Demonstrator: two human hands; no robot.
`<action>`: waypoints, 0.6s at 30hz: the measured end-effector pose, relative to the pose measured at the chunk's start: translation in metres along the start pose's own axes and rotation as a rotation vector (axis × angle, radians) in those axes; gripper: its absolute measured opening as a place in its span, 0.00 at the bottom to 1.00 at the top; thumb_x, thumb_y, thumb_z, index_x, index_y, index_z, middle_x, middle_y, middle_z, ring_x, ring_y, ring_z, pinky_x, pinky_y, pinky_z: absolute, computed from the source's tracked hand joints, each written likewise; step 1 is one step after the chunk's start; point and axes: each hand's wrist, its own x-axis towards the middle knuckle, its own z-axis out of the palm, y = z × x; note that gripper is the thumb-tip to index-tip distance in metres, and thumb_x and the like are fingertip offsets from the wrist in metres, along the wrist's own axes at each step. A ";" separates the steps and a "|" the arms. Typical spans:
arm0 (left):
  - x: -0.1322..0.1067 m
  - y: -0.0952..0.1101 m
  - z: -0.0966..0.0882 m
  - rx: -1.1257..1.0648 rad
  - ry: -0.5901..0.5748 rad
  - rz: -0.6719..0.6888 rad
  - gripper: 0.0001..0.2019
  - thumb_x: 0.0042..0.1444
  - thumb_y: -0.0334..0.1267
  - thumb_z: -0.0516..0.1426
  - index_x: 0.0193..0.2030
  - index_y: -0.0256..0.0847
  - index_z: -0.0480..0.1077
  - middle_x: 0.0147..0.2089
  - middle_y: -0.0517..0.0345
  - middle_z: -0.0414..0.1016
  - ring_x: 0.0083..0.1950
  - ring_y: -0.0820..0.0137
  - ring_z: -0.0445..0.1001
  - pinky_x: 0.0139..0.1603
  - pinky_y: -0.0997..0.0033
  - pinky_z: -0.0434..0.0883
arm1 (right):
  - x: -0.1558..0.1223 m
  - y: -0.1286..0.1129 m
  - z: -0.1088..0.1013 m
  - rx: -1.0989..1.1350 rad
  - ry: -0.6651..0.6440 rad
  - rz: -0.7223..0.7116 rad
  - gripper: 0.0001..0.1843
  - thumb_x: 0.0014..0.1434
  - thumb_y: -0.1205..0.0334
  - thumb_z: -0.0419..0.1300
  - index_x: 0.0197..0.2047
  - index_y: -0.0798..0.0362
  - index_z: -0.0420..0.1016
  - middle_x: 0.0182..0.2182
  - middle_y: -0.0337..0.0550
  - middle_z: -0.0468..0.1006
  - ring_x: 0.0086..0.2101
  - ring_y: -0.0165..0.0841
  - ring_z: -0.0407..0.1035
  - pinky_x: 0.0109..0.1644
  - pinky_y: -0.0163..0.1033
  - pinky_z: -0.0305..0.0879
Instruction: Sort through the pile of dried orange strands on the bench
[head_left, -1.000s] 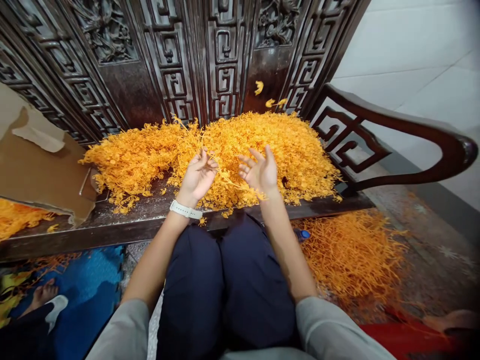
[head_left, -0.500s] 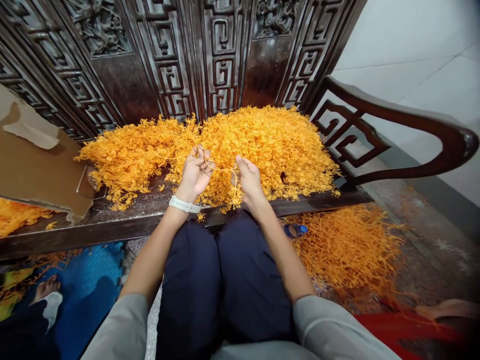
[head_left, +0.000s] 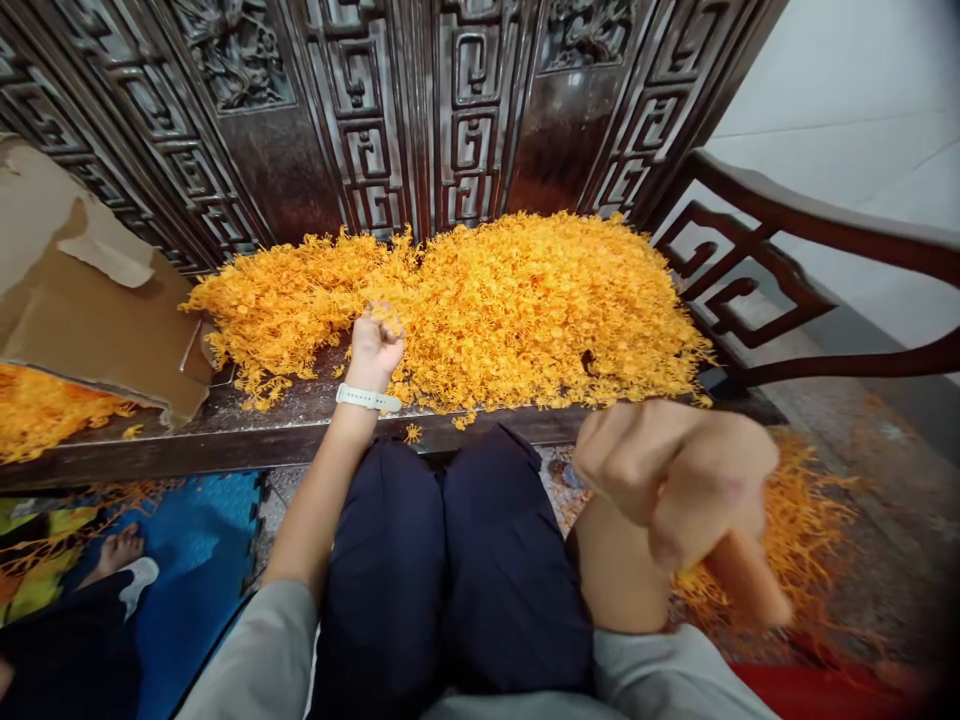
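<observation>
My left hand (head_left: 377, 345) is at the front of a big heap of small orange plastic flower-shaped pieces (head_left: 517, 310). Its fingers curl closed around orange bits of the same kind, and a pale watch strap (head_left: 367, 398) circles the wrist. Raised close to the camera at the right, my right hand (head_left: 679, 475) is smeared by motion. Most of its fingers are curled in and one points down; whatever it may hold is hidden. One loose orange flower piece (head_left: 413, 433) lies at the bench's front edge.
The dark wooden bench (head_left: 300, 437) has a carved back and a curved armrest (head_left: 832, 235). At the left stands a cardboard box (head_left: 112, 310). Thin orange stalks (head_left: 795, 510) are piled on the floor at right. Another person's foot (head_left: 120, 548) rests by a blue mat (head_left: 202, 530).
My right hand has moved from the heap toward the right and up close to the camera. The strand stretched between my hands is gone from view. My left hand has closed at the heap.
</observation>
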 end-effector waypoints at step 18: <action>-0.022 0.002 0.037 0.106 -0.166 0.303 0.08 0.69 0.27 0.58 0.40 0.45 0.67 0.27 0.66 0.67 0.18 0.81 0.50 0.18 0.78 0.54 | 0.005 0.114 0.004 0.145 0.759 0.971 0.32 0.62 0.28 0.62 0.54 0.46 0.73 0.42 0.49 0.78 0.35 0.37 0.74 0.35 0.43 0.75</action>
